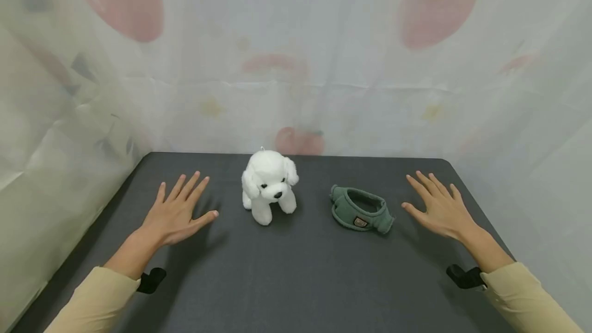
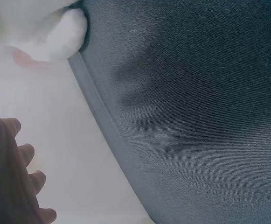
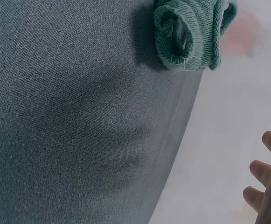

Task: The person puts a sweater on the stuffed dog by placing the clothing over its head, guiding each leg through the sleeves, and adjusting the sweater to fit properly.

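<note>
A white plush puppy (image 1: 269, 185) stands at the middle of the dark counter (image 1: 296, 281). Just right of the puppy lies a small green knitted pet garment (image 1: 361, 209), untouched. The left hand (image 1: 178, 213) hovers left of the puppy and the right hand (image 1: 439, 205) beyond the garment, fingers spread and holding nothing. Nothing looks begun; everything remains.

Looks like a staged recording booth, not a lived-in room. Dark grey fabric-covered surface (image 1: 296, 281) with a rounded far corner, boxed in on three sides by a translucent white curtain (image 1: 324, 66) printed with pink fruit shapes. Only props on it: a white plush dog (image 1: 269, 185) and a small green knitted garment (image 1: 362, 208). Flat, even lighting.
</note>
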